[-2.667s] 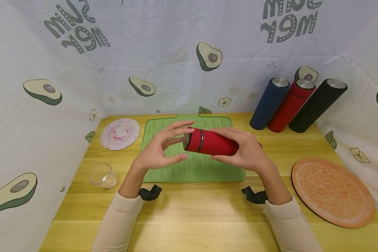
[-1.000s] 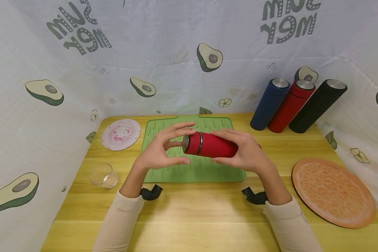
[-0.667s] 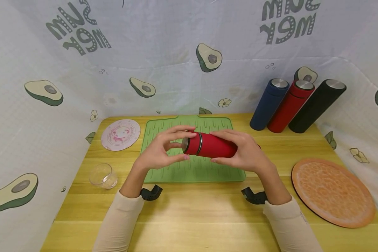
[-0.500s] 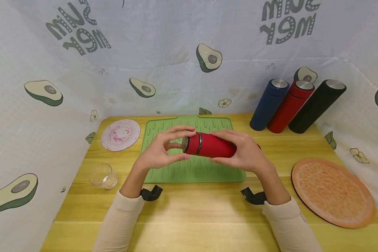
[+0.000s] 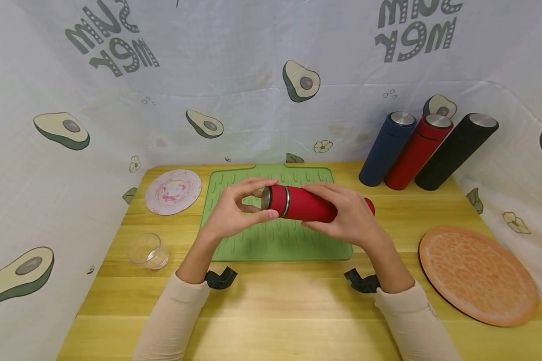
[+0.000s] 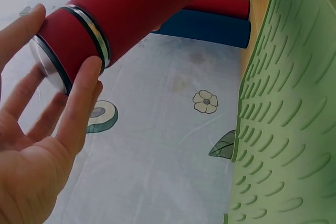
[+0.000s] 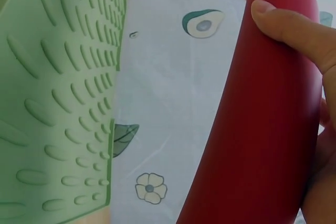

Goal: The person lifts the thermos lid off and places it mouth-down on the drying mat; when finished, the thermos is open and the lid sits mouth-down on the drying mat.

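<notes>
Left hand (image 5: 235, 213): fingers bent, thumb and fingertips set against opposite sides of the cap (image 5: 278, 199). Right hand (image 5: 350, 213): curled firmly round a red bottle (image 5: 311, 205), which lay sideways, raised over the green mat (image 5: 275, 245). Judged done: bottle lifted, both hands placed. Judged not done: cap on, unparted from the bottle. Beyond: three standing bottles, blue (image 5: 387, 149), red (image 5: 417, 153) and black (image 5: 456, 151). The left wrist view showed the cap's steel end (image 6: 50, 65) closely; the right wrist view, the thumb (image 7: 278, 22) pressed on the bottle; only the head view included the glass (image 5: 148, 250).
</notes>
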A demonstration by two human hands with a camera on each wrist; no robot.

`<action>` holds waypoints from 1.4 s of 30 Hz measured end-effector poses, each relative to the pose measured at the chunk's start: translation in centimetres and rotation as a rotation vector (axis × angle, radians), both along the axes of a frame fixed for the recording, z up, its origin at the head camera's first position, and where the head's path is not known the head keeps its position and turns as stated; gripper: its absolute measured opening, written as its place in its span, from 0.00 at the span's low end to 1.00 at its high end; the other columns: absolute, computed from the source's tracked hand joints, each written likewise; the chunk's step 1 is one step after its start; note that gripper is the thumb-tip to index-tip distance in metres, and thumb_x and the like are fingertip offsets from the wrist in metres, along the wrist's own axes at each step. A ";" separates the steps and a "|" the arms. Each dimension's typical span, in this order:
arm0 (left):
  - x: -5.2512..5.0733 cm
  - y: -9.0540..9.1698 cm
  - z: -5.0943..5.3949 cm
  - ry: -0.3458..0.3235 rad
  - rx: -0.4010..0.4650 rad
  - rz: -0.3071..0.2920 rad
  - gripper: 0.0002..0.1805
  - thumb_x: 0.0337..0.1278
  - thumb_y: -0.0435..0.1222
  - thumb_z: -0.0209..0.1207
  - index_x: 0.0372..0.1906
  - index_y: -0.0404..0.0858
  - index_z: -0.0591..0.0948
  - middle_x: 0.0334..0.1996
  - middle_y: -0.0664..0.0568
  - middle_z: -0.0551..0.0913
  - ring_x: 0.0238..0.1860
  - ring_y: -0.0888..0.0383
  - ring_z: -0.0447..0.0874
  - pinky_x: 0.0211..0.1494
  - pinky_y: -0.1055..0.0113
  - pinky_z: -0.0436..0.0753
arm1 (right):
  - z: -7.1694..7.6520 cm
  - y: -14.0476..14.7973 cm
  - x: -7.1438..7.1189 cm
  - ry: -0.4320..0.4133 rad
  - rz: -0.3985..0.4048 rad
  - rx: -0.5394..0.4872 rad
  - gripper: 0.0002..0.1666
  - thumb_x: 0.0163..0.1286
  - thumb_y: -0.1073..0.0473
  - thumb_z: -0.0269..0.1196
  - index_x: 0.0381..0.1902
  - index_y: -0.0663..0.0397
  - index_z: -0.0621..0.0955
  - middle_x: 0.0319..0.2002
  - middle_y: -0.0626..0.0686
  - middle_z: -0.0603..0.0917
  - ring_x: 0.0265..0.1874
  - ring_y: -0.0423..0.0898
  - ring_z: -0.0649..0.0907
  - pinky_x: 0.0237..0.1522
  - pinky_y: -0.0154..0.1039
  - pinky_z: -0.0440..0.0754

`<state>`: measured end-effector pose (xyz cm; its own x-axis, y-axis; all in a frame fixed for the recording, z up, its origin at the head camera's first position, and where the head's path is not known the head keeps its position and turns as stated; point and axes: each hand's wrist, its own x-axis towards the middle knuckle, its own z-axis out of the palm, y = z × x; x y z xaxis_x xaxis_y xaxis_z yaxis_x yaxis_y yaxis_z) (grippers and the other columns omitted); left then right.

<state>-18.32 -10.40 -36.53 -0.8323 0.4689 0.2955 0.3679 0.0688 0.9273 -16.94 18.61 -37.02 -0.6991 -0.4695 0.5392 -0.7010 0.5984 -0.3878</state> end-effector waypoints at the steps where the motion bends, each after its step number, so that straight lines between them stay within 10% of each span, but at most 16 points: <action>1: 0.0 0.0 0.0 -0.012 0.007 0.007 0.31 0.56 0.33 0.74 0.66 0.52 0.82 0.63 0.54 0.79 0.55 0.47 0.81 0.45 0.55 0.92 | 0.0 0.0 0.0 -0.001 -0.002 0.003 0.45 0.48 0.53 0.85 0.65 0.47 0.81 0.58 0.55 0.85 0.51 0.55 0.87 0.43 0.52 0.91; 10: 0.1 -1.1 -0.1 -0.029 0.005 0.118 0.33 0.56 0.35 0.75 0.67 0.54 0.81 0.65 0.55 0.79 0.55 0.47 0.82 0.46 0.57 0.92 | -0.3 0.5 -0.3 -0.043 -0.072 -0.017 0.47 0.51 0.57 0.83 0.70 0.45 0.77 0.63 0.56 0.82 0.57 0.59 0.83 0.49 0.58 0.89; 20: -0.6 -4.0 -1.0 -0.060 -0.167 0.310 0.36 0.51 0.44 0.78 0.67 0.56 0.79 0.62 0.56 0.80 0.54 0.51 0.86 0.51 0.56 0.90 | -0.7 2.9 -2.9 -0.131 -0.132 -0.282 0.49 0.58 0.68 0.77 0.75 0.48 0.70 0.68 0.57 0.77 0.64 0.57 0.77 0.59 0.65 0.80; 33: -1.1 -5.9 -3.3 -0.071 -0.352 0.528 0.38 0.50 0.45 0.78 0.69 0.48 0.79 0.64 0.44 0.80 0.61 0.41 0.82 0.61 0.44 0.84 | -0.4 7.6 -6.9 -0.520 -0.355 -0.443 0.51 0.74 0.45 0.66 0.83 0.27 0.50 0.83 0.51 0.55 0.81 0.62 0.57 0.76 0.70 0.60; 42: -2.0 -6.4 -5.8 -0.038 -0.513 0.611 0.38 0.55 0.42 0.75 0.71 0.39 0.76 0.65 0.38 0.78 0.63 0.38 0.79 0.60 0.44 0.84 | -1.5 7.7 -9.5 -0.611 -0.400 -0.549 0.50 0.76 0.44 0.62 0.84 0.29 0.46 0.84 0.52 0.52 0.81 0.62 0.56 0.79 0.66 0.58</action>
<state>-20.28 -16.81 -42.36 -0.9911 -0.0038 0.1329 0.0962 0.6699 0.7362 -26.48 26.35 -38.50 -0.9918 0.0825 0.0980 -0.0602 0.3747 -0.9252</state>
